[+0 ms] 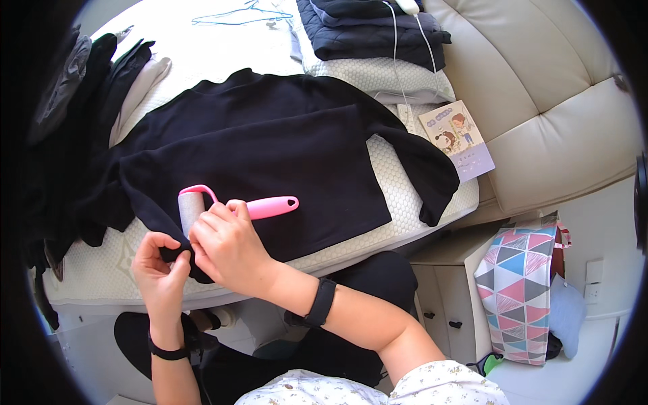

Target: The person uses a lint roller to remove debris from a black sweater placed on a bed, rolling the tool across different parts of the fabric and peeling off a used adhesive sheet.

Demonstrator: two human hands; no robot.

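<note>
A black long-sleeved garment (270,155) lies spread over the white mattress. At its near left edge my left hand (162,270) is closed, thumb and forefinger curled round a bit of the black cloth. Close beside it, my right hand (226,246) has its fingers pinched on the same edge, and the fingertips are partly hidden. A pink-handled lint roller (273,206) with a pale grey roll rests on the garment just beyond my right hand, which covers part of its frame.
Dark clothes (88,101) are heaped at the left edge of the mattress (432,209). Folded dark clothes (371,37) and a booklet (459,138) lie on the far right, by a beige leather headboard (540,88). A blue hanger (246,15) is at the back; a triangle-patterned bag (516,290) stands beside a cabinet (449,290).
</note>
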